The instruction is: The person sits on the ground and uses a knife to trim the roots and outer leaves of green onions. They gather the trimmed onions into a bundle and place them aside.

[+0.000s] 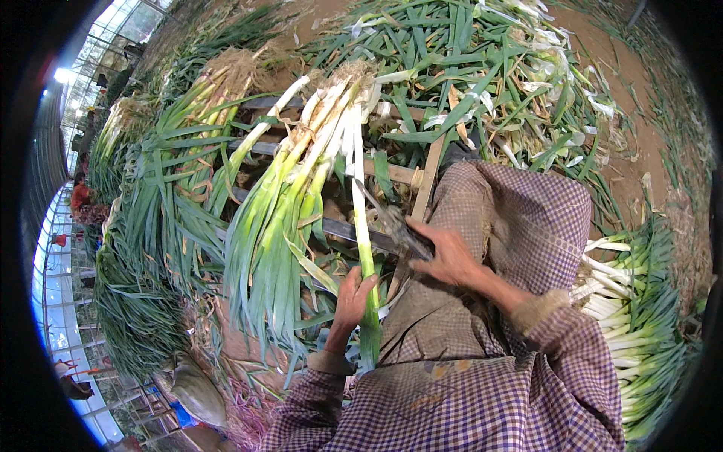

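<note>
My left hand (350, 299) grips one long green onion (358, 203) by its green upper part, with the white end pointing away from me. In my right hand (452, 254) is a dark, bladed metal tool (395, 223); blur hides its exact kind. The tool's tip lies against or very close to the white part of that stalk. Just left of it, a bundle of untrimmed green onions (294, 164) rests across a low slatted frame (426, 178), roots at the far end and leaves hanging towards me.
More rooted onion bundles (197, 130) lie to the left. A heap of cut leaves and peelings (480, 73) covers the ground ahead. Cleaned white onions (627, 316) are stacked at my right. Pink twine (251, 415) lies lower left, near a pale sack (197, 390). Another person (82, 198) is far left.
</note>
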The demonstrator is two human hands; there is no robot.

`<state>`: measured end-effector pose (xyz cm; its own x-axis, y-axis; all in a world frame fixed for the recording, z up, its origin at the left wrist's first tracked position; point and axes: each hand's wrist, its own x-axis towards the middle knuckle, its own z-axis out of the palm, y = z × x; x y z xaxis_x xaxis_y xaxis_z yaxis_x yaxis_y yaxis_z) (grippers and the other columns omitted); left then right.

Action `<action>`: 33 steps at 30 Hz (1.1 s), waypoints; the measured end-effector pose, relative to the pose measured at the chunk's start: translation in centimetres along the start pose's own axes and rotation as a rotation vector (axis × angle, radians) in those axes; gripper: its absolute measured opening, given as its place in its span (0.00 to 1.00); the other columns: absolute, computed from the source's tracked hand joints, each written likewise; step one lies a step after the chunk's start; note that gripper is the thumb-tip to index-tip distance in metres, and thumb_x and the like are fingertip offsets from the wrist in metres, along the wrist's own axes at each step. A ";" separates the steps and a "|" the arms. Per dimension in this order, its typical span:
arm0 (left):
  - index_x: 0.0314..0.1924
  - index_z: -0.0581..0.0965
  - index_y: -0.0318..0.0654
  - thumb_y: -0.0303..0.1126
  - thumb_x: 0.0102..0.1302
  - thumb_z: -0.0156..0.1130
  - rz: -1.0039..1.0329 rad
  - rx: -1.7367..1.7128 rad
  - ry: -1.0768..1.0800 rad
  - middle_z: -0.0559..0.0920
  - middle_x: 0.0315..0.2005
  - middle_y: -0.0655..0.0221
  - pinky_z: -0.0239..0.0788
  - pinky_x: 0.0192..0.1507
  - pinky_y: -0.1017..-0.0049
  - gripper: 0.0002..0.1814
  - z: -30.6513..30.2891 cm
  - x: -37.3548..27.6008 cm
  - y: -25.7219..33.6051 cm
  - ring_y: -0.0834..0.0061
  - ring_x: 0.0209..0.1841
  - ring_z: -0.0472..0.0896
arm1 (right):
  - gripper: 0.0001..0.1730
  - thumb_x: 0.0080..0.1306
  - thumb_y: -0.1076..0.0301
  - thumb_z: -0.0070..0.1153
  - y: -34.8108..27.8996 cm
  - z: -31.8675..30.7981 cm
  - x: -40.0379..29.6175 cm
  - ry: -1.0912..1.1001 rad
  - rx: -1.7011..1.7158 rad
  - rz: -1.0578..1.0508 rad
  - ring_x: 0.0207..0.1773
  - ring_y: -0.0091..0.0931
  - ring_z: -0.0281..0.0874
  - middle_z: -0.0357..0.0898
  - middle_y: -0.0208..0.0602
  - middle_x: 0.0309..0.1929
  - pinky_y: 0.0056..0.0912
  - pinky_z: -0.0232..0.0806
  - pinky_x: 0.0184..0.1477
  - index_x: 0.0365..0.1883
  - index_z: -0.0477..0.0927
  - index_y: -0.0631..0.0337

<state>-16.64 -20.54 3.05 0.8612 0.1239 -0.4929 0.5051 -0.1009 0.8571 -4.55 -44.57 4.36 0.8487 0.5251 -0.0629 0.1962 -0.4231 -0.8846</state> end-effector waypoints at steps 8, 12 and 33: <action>0.48 0.76 0.34 0.39 0.80 0.59 0.005 0.043 0.059 0.79 0.32 0.71 0.68 0.34 0.76 0.13 -0.5 0.5 -0.8 0.82 0.32 0.75 | 0.53 0.55 0.62 0.74 -2.3 -2.7 -10.8 -0.319 0.077 0.062 0.58 0.46 0.85 0.83 0.57 0.61 0.44 0.76 0.61 0.79 0.66 0.58; 0.49 0.76 0.34 0.39 0.79 0.60 0.023 0.064 0.063 0.79 0.31 0.71 0.68 0.34 0.76 0.13 -0.1 0.5 -0.6 0.82 0.32 0.75 | 0.54 0.55 0.62 0.74 -2.2 -2.7 -12.0 -0.343 0.091 0.081 0.56 0.46 0.86 0.84 0.55 0.61 0.44 0.77 0.58 0.80 0.65 0.57; 0.59 0.71 0.32 0.35 0.74 0.65 0.021 0.158 0.021 0.82 0.34 0.67 0.73 0.30 0.75 0.20 0.8 1.8 1.6 0.78 0.28 0.80 | 0.51 0.55 0.62 0.75 -3.7 -4.0 -7.4 -0.327 0.044 0.289 0.60 0.50 0.84 0.82 0.59 0.62 0.47 0.75 0.62 0.77 0.68 0.60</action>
<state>-14.25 -21.25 3.41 0.8710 0.1409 -0.4706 0.4913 -0.2571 0.8322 -9.64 -49.82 9.95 0.6639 0.5989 -0.4478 -0.0541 -0.5587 -0.8276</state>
